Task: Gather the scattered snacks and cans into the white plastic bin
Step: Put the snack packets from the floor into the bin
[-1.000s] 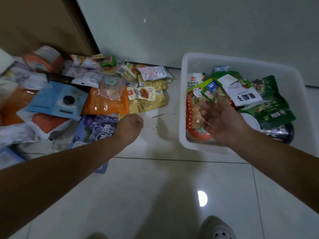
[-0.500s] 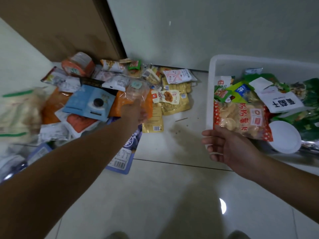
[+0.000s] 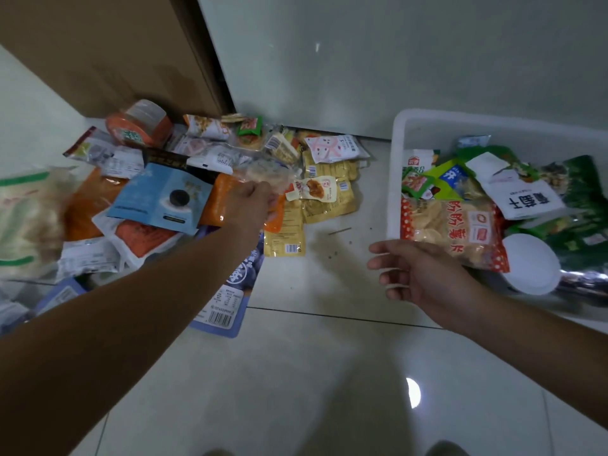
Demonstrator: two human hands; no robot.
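Observation:
Snack packets lie heaped on the tiled floor at the left. Among them are a light blue pouch (image 3: 164, 195), an orange bag (image 3: 220, 202), yellow packets (image 3: 329, 192) and an orange tub (image 3: 138, 130). My left hand (image 3: 251, 202) reaches into the heap and pinches a clear crinkly packet (image 3: 266, 174) above the orange bag. The white plastic bin (image 3: 398, 166) stands at the right, holding a red-dotted crisp bag (image 3: 447, 225), green packets and a white lid (image 3: 529, 263). My right hand (image 3: 414, 271) hovers with spread fingers by the bin's near left corner, holding nothing.
A brown cabinet (image 3: 98, 54) and a pale wall (image 3: 394, 54) close off the back. A purple flat pouch (image 3: 230, 291) lies under my left forearm. Bare tiles (image 3: 312, 373) stretch in front, with my shoe tips at the bottom edge.
My left hand has moved from the purple pouch up into the heap and taken hold of the clear packet. My right hand has drawn back out of the bin to its near left corner.

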